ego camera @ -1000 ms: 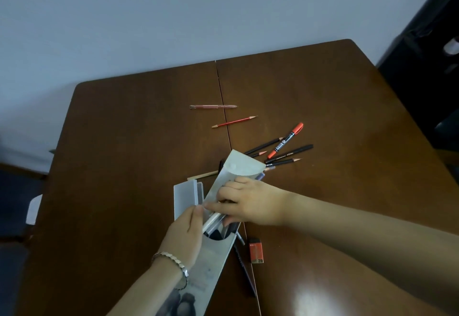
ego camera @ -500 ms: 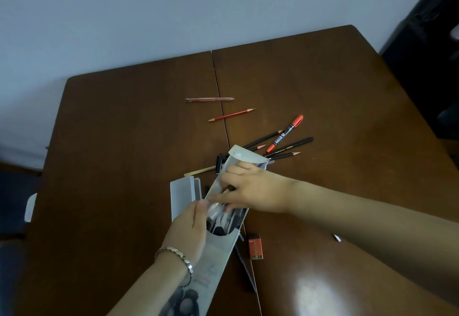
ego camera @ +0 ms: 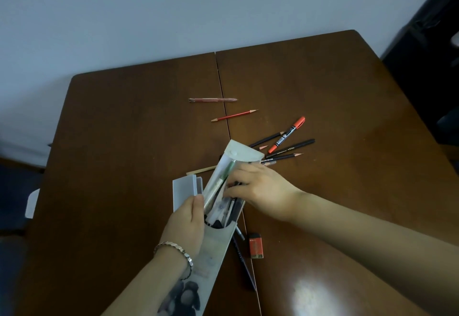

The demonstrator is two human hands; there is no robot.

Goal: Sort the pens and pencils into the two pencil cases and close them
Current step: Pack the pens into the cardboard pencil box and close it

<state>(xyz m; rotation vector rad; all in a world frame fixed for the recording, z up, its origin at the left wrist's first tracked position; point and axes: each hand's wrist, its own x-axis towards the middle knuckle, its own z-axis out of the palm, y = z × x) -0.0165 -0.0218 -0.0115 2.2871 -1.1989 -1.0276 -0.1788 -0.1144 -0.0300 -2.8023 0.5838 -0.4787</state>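
Observation:
A long translucent pencil case (ego camera: 218, 248) with a snap flap (ego camera: 244, 153) lies near the table's front, its flap open and several pens sticking out of its mouth. My left hand (ego camera: 186, 224) grips the case's left edge at the mouth. My right hand (ego camera: 258, 188) pinches the pens at the opening. A second grey case (ego camera: 183, 190) lies just left, partly behind my left hand. Loose on the table: a red marker (ego camera: 289, 134), several black pencils (ego camera: 290, 149), a red pencil (ego camera: 234, 115), a pinkish pen (ego camera: 212, 100).
An orange eraser (ego camera: 255, 245) sits right of the case, beside a dark pen (ego camera: 243, 263) under it. A wooden pencil (ego camera: 201, 171) pokes out left of the flap. The brown table (ego camera: 124, 142) has a centre seam. Dark furniture (ego camera: 432, 42) stands at the right.
The flap has swung further back, exposing the pens. My right hand has slid off the flap toward the pens in the mouth. My left hand stays on the case's edge.

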